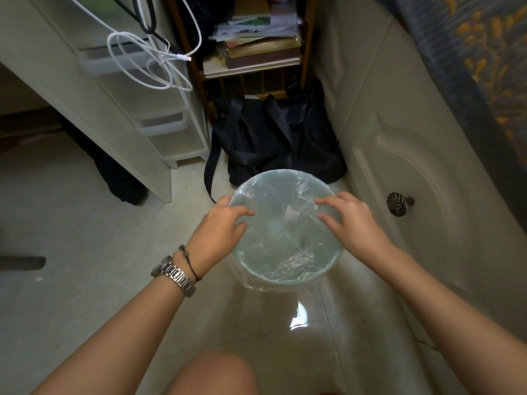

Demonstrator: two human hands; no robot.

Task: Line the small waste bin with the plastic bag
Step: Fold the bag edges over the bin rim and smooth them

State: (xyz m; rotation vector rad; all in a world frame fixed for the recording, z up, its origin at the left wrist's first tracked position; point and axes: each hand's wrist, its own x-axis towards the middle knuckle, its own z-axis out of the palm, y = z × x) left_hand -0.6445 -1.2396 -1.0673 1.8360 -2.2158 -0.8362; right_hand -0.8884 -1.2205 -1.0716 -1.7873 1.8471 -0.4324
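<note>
Single head-worn view, steeply downward, close above bin (285, 280) and floor (85, 223).

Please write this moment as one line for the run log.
stage: lining | plastic bag: inside waste bin, folded over rim | left hand, right hand: pressing bag at rim

You've got 1 small waste bin (258, 276) on the floor, with 1 clear plastic bag (288, 223) in it. 2 hands over it: 1 left hand (219, 232), 1 right hand (349, 220). On your left wrist: 1 metal watch (174, 275), 1 dark cord bracelet (189, 262). 1 bare knee (211, 374) at the bottom edge. Behind the bin: 2 black bags (256, 138), though the split between them is hard to make out. 1 dark round knob (397, 204) on the cabinet door at your right. 2 plastic drawers (159, 124) visible at your left. White cables (142, 64): tangled, can't count. Shelf paper stack (256, 32): can't count.
</note>
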